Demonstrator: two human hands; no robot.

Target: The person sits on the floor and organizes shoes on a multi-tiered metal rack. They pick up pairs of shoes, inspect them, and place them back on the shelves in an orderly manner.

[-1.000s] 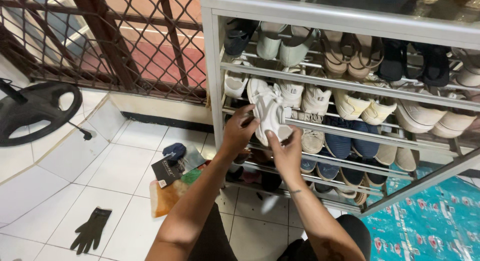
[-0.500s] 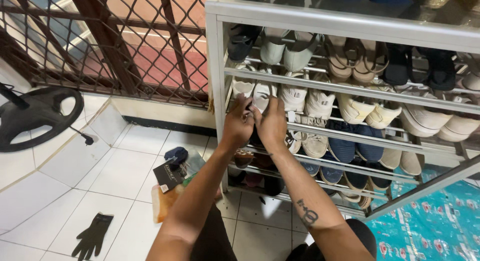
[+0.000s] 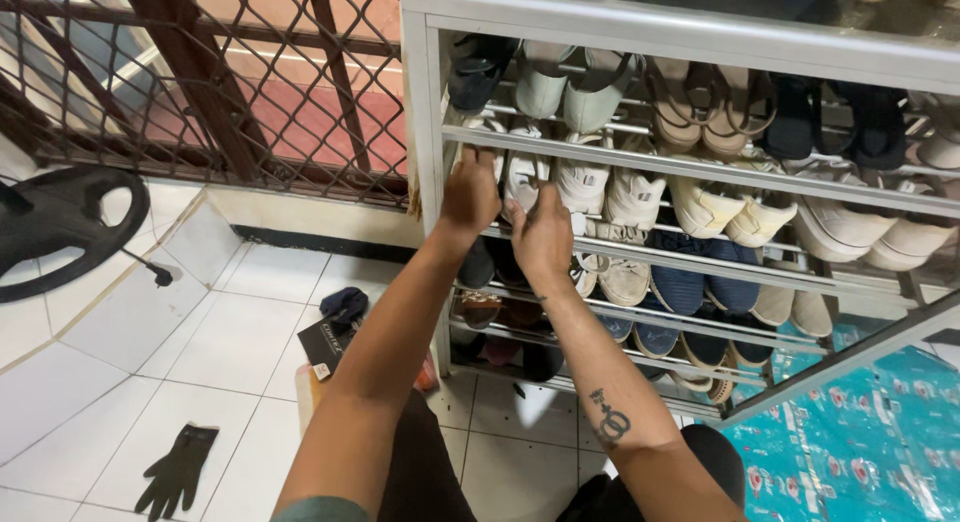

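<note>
Both my hands reach into a metal shoe rack (image 3: 690, 167) at its second shelf from the top. My left hand (image 3: 470, 194) and my right hand (image 3: 541, 234) press a white sneaker (image 3: 522, 174) into the left end of that shelf, fingers against its heel. More white sneakers (image 3: 634, 194) stand in the same row to the right. The shoe's front is hidden behind the rail and my hands.
Sandals (image 3: 700, 107) fill the top shelf, blue and dark shoes (image 3: 690, 287) the lower ones. On the white tile floor lie a black glove (image 3: 178, 469), a dark cloth (image 3: 344, 306) and a small box (image 3: 325, 344). A black steering wheel (image 3: 55, 222) stands left, before a mesh gate (image 3: 210, 82).
The white sneaker was out in front of the rack in my hands. Both hands have since moved up and inward, setting it among the white shoes on the shelf.
</note>
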